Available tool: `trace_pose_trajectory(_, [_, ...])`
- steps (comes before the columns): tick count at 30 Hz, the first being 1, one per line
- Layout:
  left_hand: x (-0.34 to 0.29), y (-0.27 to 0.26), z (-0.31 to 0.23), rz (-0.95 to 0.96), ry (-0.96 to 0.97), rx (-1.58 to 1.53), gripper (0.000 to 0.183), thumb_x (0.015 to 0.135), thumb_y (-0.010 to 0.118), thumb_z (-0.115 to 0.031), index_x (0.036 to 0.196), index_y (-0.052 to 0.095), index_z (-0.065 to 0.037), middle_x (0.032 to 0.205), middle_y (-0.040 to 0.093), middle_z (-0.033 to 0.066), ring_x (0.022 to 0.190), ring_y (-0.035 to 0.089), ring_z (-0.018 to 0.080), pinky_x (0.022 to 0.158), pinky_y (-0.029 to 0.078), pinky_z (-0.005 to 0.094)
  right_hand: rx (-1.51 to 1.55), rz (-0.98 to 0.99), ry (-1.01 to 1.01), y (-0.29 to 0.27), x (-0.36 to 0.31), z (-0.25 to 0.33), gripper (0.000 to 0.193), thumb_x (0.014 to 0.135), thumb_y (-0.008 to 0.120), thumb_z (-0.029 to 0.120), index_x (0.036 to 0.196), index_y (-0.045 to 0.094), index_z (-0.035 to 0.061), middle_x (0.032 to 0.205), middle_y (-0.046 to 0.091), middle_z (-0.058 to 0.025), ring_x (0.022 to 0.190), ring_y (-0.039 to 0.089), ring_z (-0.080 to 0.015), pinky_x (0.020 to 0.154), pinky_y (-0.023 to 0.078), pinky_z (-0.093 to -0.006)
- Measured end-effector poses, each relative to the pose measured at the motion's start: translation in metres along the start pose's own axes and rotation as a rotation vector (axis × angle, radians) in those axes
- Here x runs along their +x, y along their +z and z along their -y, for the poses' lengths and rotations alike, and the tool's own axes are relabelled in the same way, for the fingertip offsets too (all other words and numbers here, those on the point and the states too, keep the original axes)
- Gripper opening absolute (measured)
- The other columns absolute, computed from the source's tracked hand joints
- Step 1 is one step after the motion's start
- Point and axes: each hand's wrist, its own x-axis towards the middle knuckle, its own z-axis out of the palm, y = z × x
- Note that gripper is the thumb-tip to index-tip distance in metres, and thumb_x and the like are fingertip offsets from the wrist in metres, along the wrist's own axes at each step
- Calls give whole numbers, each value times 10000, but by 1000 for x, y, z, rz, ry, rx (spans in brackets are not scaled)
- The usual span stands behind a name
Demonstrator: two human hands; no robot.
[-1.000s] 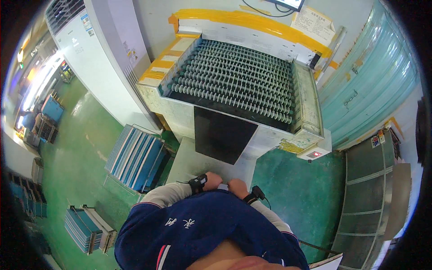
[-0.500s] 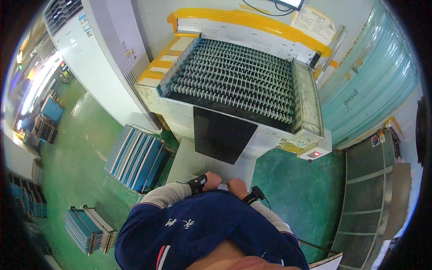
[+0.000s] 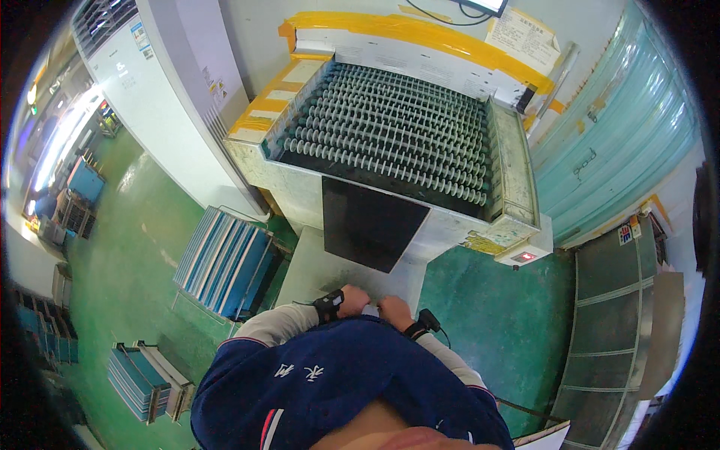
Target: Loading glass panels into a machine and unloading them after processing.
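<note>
Close to my waist, my left hand (image 3: 352, 301) is curled closed, its knuckles up and a black strapped device (image 3: 328, 306) on the wrist. My right hand (image 3: 394, 308) is closed in the same way just beside it, with another black strapped device (image 3: 427, 322) at its wrist. A small pale piece (image 3: 370, 310) shows between the two hands; its kind and whatever lies inside the fingers are hidden. In front of the hands is a pale grey surface (image 3: 304, 264), with a dark rectangular board (image 3: 371, 225) beyond it against the front of a roller conveyor machine (image 3: 255, 176).
Rows of grey disc rollers (image 3: 397, 135) fill the machine's top. Left of it stand a tall white cabinet unit (image 3: 161, 97) and racks of blue-edged panels (image 3: 225, 262), (image 3: 142, 382). On the right are a translucent strip curtain (image 3: 607, 127) and a metal-framed grey panel (image 3: 611, 330).
</note>
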Motion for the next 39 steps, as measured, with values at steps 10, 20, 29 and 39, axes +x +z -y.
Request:
trace_pose_trajectory(10, [6, 34, 13, 64, -18, 44, 195, 713, 596, -174, 855, 678, -68, 845, 665, 161, 807, 646, 346, 686, 513, 441, 49, -10, -38, -15, -6, 9, 250, 796, 606, 313, 843, 692, 83, 822, 638, -156, 804, 611, -363, 691, 480, -472])
trace_pose_trajectory(20, [8, 6, 5, 100, -230, 71, 292, 735, 596, -105, 1016, 661, -152, 998, 638, 102, 965, 617, 310, 778, 526, 438, 503, -246, 227, -83, 35, -30, 347, 801, 638, 405, 860, 682, 65, 795, 658, -145, 745, 640, -292, 642, 483, -375])
trace_pose_trajectory(29, [2, 21, 13, 38, -71, 13, 233, 749, 571, -91, 973, 633, -101, 1023, 613, 111, 970, 592, 327, 778, 513, 433, 456, -114, 261, -80, 35, -70, 318, 791, 659, 370, 909, 695, 77, 812, 681, -107, 730, 647, -250, 670, 495, -347])
trace_pose_trajectory(39, [8, 17, 13, 22, -162, -31, 291, 694, 583, -49, 964, 670, -114, 991, 636, 117, 961, 597, 317, 802, 505, 423, 444, -243, 351, -91, 52, -78, 332, 779, 685, 356, 953, 686, 74, 859, 676, -128, 796, 650, -247, 715, 503, -348])
